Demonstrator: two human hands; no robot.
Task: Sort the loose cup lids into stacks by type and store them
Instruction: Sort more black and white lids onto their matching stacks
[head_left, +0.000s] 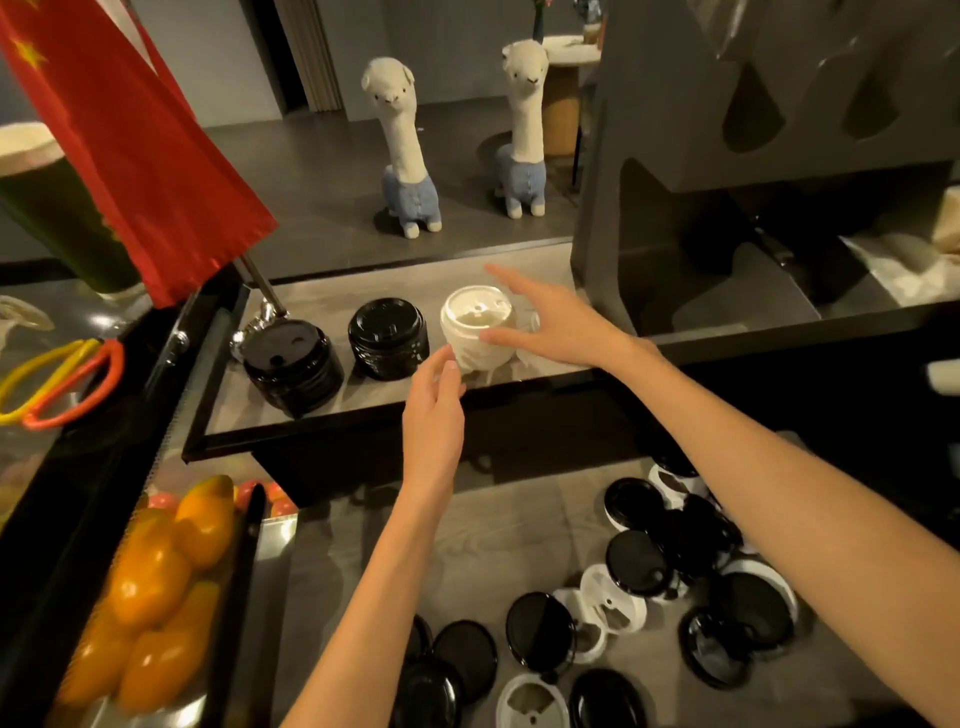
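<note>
On the raised shelf (363, 415) stand three lid stacks: a black stack (293, 369) at the left, a second black stack (388, 338) in the middle, and a white stack (478, 327) at the right. My right hand (550, 322) is spread open beside the white stack, its thumb touching the stack's right side. My left hand (436, 400) reaches up from below with fingers apart, fingertips at the stack's lower left. Neither hand holds a lid. Several loose black and white lids (639, 592) lie scattered on the lower counter.
A red flag (135, 156) on a metal stand leans over the shelf's left end. Orange fruit (156, 582) fills a display case at lower left. Two plush alpacas (405, 156) stand behind the shelf. A dark grey cabinet (727, 156) rises at the right.
</note>
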